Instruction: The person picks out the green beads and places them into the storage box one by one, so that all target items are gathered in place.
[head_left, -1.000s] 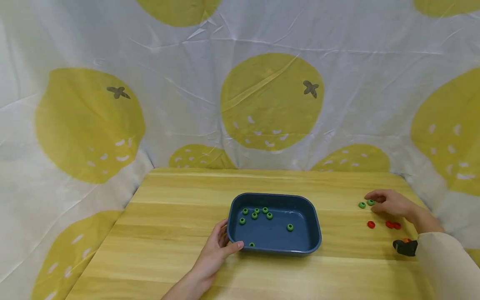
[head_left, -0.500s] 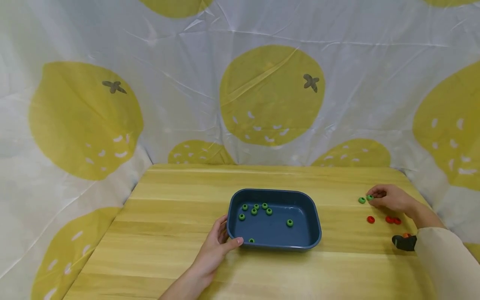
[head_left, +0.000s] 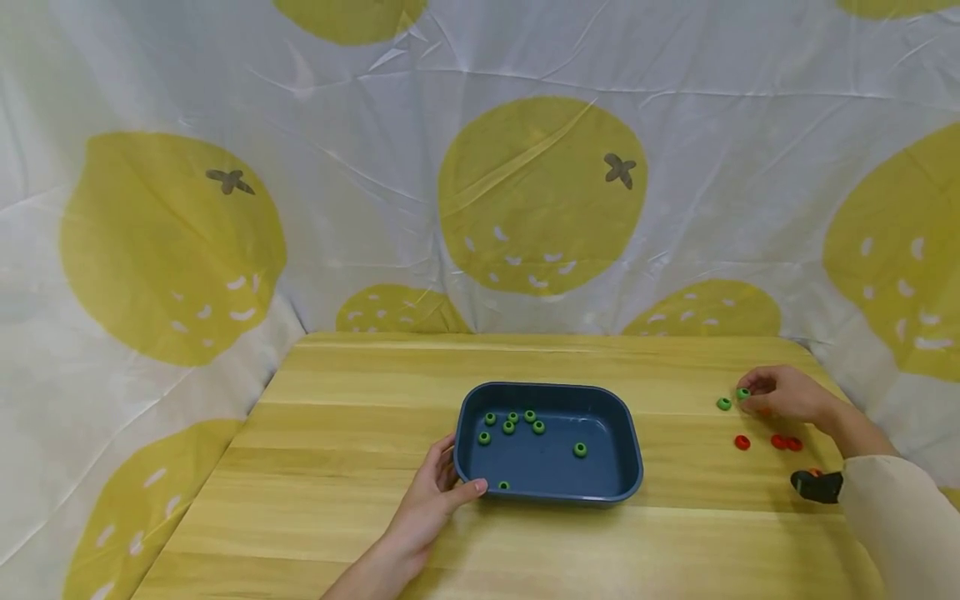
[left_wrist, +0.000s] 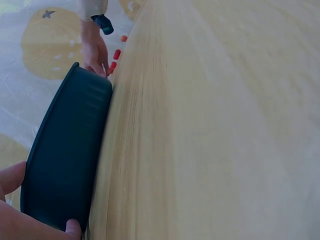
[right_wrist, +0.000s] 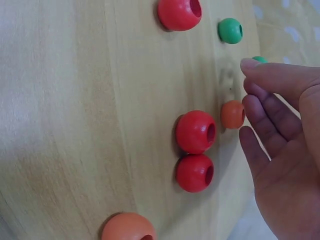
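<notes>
My left hand point(head_left: 423, 517) grips the left end of a dark blue plastic tray point(head_left: 555, 475), thumb over its near left rim. Several green beads point(head_left: 538, 427) with wide holes lie in the tray, mostly toward its left half. At the far right of the table, my right hand point(head_left: 795, 396) pinches a green bead point(head_left: 742, 393) between thumb and fingertips. In the right wrist view the thumb mostly hides this bead point(right_wrist: 259, 59). Another green bead point(head_left: 723, 404) lies just left of it. An orange bead point(right_wrist: 233, 114) sits close by the curled lower fingers.
Three red beads point(right_wrist: 195, 132) lie on the wooden table point(head_left: 337, 467) nearer than the right hand, two of them touching. A second orange bead point(right_wrist: 128, 227) is partly behind the black wrist camera point(head_left: 817, 487). Lemon-print cloth point(head_left: 360, 208) hangs behind the table.
The right fingers have closed on the right-hand green bead and raised it slightly. An orange bead has come into view under that hand. The left hand and tray stay put.
</notes>
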